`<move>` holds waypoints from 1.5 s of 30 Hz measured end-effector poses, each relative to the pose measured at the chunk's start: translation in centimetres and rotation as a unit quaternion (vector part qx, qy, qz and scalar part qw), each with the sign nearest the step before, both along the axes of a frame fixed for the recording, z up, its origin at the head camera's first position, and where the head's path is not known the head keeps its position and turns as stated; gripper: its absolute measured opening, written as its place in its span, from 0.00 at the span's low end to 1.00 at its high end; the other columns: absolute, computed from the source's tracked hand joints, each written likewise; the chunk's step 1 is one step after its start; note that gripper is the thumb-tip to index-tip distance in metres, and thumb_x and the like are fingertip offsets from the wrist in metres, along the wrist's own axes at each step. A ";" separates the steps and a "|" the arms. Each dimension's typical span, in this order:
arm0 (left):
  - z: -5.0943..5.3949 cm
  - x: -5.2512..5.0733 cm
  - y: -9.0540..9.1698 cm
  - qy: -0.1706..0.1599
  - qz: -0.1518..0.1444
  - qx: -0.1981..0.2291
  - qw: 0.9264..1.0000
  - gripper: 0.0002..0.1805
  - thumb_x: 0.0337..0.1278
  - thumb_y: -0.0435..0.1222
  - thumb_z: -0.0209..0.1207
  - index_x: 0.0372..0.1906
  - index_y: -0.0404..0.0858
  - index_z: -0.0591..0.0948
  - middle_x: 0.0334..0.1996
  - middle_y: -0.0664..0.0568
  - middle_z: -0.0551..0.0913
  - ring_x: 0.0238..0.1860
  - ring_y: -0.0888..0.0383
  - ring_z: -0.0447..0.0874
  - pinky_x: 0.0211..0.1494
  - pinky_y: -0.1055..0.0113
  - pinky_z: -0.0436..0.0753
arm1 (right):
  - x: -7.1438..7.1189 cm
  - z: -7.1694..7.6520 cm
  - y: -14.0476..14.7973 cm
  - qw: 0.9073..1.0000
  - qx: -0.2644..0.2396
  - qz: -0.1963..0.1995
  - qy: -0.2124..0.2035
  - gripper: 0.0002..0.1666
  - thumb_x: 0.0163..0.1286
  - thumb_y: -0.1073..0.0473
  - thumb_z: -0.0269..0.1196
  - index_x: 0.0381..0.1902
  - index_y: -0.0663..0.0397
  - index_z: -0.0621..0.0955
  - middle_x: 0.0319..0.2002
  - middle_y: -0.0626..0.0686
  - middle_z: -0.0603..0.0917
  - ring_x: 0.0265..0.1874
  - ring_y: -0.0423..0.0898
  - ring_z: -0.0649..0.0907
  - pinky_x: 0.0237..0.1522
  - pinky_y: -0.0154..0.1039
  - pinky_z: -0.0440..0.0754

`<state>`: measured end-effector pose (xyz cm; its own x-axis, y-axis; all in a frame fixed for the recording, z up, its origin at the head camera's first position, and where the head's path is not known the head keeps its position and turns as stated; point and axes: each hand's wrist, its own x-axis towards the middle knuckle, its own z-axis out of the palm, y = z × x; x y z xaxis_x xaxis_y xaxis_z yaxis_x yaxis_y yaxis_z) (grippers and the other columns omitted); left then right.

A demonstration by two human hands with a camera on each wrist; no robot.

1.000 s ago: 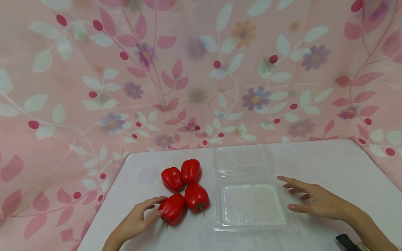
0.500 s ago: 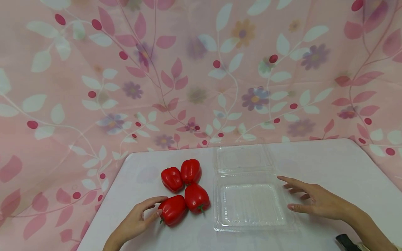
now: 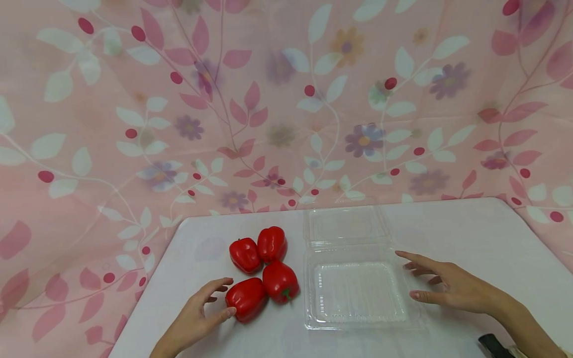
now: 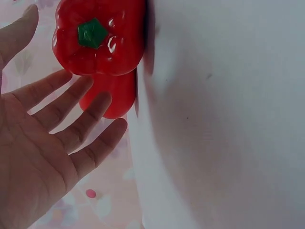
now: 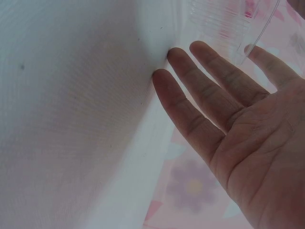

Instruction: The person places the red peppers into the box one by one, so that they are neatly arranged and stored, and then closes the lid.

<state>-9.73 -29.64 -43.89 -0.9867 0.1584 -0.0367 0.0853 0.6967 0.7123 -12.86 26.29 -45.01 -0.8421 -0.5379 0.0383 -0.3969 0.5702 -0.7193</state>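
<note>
In the head view, several red bell peppers lie grouped on the left half of the table. My left hand (image 3: 194, 318) is beside the nearest bell pepper (image 3: 247, 300), fingers spread, its thumb tip at the pepper's left side; whether it touches is unclear. The left wrist view shows this pepper's green stem end (image 4: 92, 33) facing the loosely extended fingers of my left hand (image 4: 45, 138). At the right edge of an opened clear plastic clamshell container (image 3: 360, 288) is my right hand (image 3: 452, 288), holding nothing. Its fingers extend in the right wrist view, near the container's clear wall (image 5: 224, 19).
Three other bell peppers (image 3: 280, 282), (image 3: 272, 244), (image 3: 245, 255) lie behind and right of the nearest one. The container's lid (image 3: 349, 223) lies folded back. A black object (image 3: 494, 345) shows by the right forearm. A floral curtain (image 3: 286, 99) hangs behind the white table (image 3: 470, 228).
The nearest bell pepper has turned slightly, and its stem is now out of sight in the head view. My left fingers have moved off its top-left side. The right hand has stayed still.
</note>
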 end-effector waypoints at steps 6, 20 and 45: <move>-0.6 0.5 0.4 0.003 0.023 -0.011 1.000 0.43 0.34 0.50 0.79 0.61 0.46 0.74 0.54 0.59 0.77 0.54 0.55 0.75 0.52 0.54 0.80 | 0.0 0.1 0.0 1.000 0.001 -0.001 -0.003 0.45 0.67 0.48 0.67 0.76 0.38 0.60 0.62 0.53 0.77 0.55 0.47 0.80 0.45 0.40 0.83; -1.1 0.8 1.5 0.003 0.050 -0.013 0.999 0.46 0.30 0.53 0.80 0.59 0.43 0.72 0.50 0.58 0.77 0.52 0.56 0.75 0.49 0.62 0.81 | 0.0 0.0 -0.1 1.000 0.004 -0.004 0.003 0.45 0.66 0.47 0.67 0.76 0.37 0.60 0.62 0.52 0.77 0.55 0.47 0.80 0.45 0.40 0.83; -0.1 1.2 1.1 -0.006 0.059 -0.012 0.998 0.42 0.35 0.52 0.78 0.60 0.45 0.75 0.50 0.57 0.79 0.51 0.56 0.76 0.52 0.56 0.81 | 0.1 0.0 -0.1 1.000 0.005 -0.005 0.005 0.45 0.67 0.47 0.66 0.76 0.36 0.59 0.60 0.50 0.78 0.55 0.46 0.80 0.45 0.40 0.82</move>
